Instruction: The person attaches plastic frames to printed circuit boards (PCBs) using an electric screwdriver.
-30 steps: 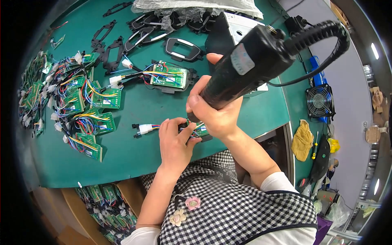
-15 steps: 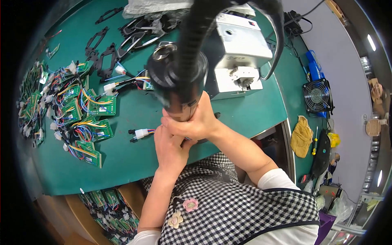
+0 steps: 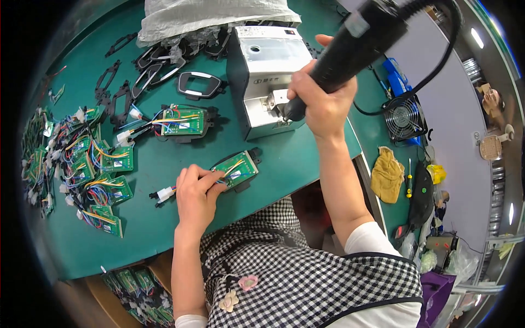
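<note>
In my right hand (image 3: 327,106) is a black electric screwdriver (image 3: 355,46), tilted, with its lower end at the front outlet of a silver screw feeder (image 3: 273,63). My left hand (image 3: 198,191) has its fingers closed on the left end of a green circuit board (image 3: 240,170), where coloured wires run. That board lies in a black frame on the bench. From under the hand a white wire connector (image 3: 164,193) sticks out to the left. Farther back sits another wired board (image 3: 183,121) in a black frame, touched by neither hand.
Several wired green boards (image 3: 117,158) are heaped at the left. Black frames (image 3: 199,85) and a white plastic sheet (image 3: 213,13) lie at the back. To the right are a fan (image 3: 406,120), a tan cloth (image 3: 387,174) and a yellow-handled screwdriver (image 3: 409,186). Below the bench edge, a box (image 3: 101,290) holds more boards.
My right hand has carried the electric screwdriver right, from above the near board to the screw feeder. My left hand has come away from the right and now grips the board's left end.
</note>
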Available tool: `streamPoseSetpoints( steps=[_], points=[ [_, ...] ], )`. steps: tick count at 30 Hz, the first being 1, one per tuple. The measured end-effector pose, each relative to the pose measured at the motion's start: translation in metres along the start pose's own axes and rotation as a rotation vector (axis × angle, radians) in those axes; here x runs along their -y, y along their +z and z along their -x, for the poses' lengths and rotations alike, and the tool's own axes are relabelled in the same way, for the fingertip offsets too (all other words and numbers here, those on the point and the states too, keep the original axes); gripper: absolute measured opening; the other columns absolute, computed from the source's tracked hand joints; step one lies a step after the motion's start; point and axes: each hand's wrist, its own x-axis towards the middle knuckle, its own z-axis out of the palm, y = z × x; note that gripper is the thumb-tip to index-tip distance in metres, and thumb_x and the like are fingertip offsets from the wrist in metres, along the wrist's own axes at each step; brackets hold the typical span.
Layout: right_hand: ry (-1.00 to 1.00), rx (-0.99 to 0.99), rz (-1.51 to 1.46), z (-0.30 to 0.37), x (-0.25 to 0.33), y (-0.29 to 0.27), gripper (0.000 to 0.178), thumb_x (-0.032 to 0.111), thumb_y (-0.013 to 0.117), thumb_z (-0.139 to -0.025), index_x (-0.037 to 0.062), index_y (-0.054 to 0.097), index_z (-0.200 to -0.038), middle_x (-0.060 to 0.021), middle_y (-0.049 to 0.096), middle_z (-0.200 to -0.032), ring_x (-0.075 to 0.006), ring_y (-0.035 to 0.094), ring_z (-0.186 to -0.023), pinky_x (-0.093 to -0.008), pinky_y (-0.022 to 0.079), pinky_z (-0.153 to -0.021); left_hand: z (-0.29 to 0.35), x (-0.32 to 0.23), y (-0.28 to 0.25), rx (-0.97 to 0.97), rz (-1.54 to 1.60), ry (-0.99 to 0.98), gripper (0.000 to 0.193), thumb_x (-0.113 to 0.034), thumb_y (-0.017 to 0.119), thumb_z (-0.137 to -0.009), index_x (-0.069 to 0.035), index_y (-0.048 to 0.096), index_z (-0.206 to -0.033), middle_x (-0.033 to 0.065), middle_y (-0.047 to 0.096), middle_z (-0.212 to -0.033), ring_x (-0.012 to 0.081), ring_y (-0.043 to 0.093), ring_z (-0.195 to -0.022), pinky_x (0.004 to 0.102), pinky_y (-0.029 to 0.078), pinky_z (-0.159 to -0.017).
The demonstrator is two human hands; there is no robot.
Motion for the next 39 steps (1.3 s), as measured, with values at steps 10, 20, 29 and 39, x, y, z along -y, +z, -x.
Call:
streamPoseSetpoints(
  steps=[10, 20, 29, 39],
  points=[
    [0.142, 0.143, -0.371, 0.094, 0.009, 0.046, 0.071, 0.004, 0.055, -0.078, 0.0044, 0.01, -0.133, -0.0089, 0.049, -0.064, -0.0195, 0.052, -0.055, -0.0345, 0.047, -0.058, -0.001, 0.015, 0.009, -0.071, 0.009, 0.056, 0.021, -0.009, 0.071, -0.063, -0.012, 0.068, -0.083, 0.0013, 0.05, -0.074, 0.0201, 0.048, -0.073, 0.0331, 0.036, -0.063],
    [0.08, 0.317, -0.161, 0.106, -0.007, 0.057, 0.07, -0.003, 0.056, -0.075, 0.0011, 0.011, -0.129, -0.0099, 0.052, -0.066, -0.0193, 0.055, -0.059, -0.0341, 0.049, -0.062, 0.001, 0.014, 0.009, -0.102, 0.003, 0.082, 0.021, -0.007, 0.071, -0.063, -0.014, 0.067, -0.082, 0.0005, 0.049, -0.072, 0.0196, 0.047, -0.07, 0.0325, 0.035, -0.061],
    [-0.185, 0.594, 0.132, 0.089, -0.012, 0.065, 0.059, -0.005, 0.057, -0.071, -0.0046, 0.024, -0.12, -0.0067, 0.053, -0.068, -0.0122, 0.052, -0.058, -0.0241, 0.043, -0.057, -0.002, 0.011, 0.009, -0.099, 0.02, 0.032, 0.017, -0.003, 0.065, -0.065, -0.013, 0.066, -0.079, 0.0015, 0.048, -0.073, 0.0206, 0.046, -0.07, 0.0328, 0.035, -0.061],
    [0.341, 0.571, -0.388, 0.102, -0.026, 0.061, 0.055, -0.004, 0.058, -0.07, -0.003, 0.032, -0.118, -0.0049, 0.054, -0.065, -0.011, 0.051, -0.057, -0.0219, 0.04, -0.053, 0.006, 0.01, 0.014, -0.111, -0.026, 0.032, 0.006, -0.004, 0.063, -0.066, -0.008, 0.06, -0.07, 0.0014, 0.045, -0.068, 0.0217, 0.044, -0.068, 0.0336, 0.032, -0.059]
  ],
)
